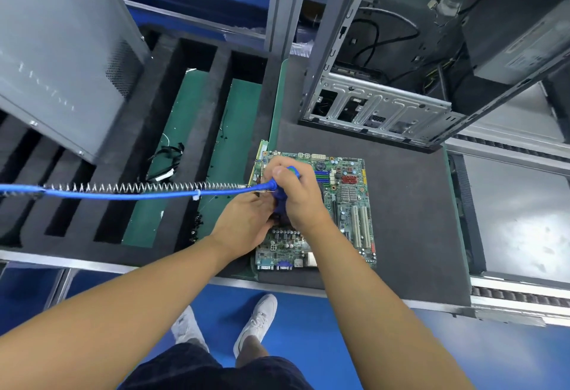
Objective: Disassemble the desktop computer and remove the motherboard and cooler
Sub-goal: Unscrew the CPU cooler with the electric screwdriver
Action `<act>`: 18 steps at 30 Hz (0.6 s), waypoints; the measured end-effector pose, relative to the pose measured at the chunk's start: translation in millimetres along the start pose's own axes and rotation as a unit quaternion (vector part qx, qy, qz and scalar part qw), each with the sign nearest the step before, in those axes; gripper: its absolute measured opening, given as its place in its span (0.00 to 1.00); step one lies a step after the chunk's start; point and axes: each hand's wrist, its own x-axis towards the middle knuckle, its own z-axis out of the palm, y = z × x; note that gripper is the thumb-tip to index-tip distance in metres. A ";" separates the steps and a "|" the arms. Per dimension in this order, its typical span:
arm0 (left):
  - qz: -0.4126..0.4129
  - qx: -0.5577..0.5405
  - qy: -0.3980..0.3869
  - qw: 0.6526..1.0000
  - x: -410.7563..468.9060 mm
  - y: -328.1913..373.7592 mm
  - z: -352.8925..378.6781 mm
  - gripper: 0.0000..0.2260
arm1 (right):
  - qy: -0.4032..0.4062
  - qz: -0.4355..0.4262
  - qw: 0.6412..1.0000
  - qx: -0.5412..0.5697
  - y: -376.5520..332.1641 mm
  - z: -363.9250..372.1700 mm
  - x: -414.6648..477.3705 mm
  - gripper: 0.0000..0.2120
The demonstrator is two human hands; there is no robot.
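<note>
The motherboard (348,204) is out of the case (385,105), upper right. My right grip (296,195) holds the screwdriver (280,204); my left grip (246,220) I cannot tell. Freeing the cooler seems left.

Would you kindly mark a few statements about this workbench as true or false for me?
1. The motherboard lies on the dark mat, outside the computer case. True.
2. The right hand holds a red hammer. False: it grips a blue screwdriver.
3. The blue cable runs off to the right. False: it leads from the tool to the left edge of the view.
4. The computer case stands open, beyond the motherboard. True.
5. The left hand is far from the board. False: it is at the board's left edge, right beside the tool.
</note>
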 end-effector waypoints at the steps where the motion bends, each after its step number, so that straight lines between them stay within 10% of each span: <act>1: 0.002 0.014 -0.001 1.000 0.9 0.5 0.3 0.11 | -0.002 0.001 1.000 -0.005 -0.4 -0.2 0.2 0.12; 18: -0.109 -0.150 0.016 0.983 -7.2 2.2 2.4 0.11 | -0.024 0.017 0.999 0.040 12.2 0.8 -1.5 0.21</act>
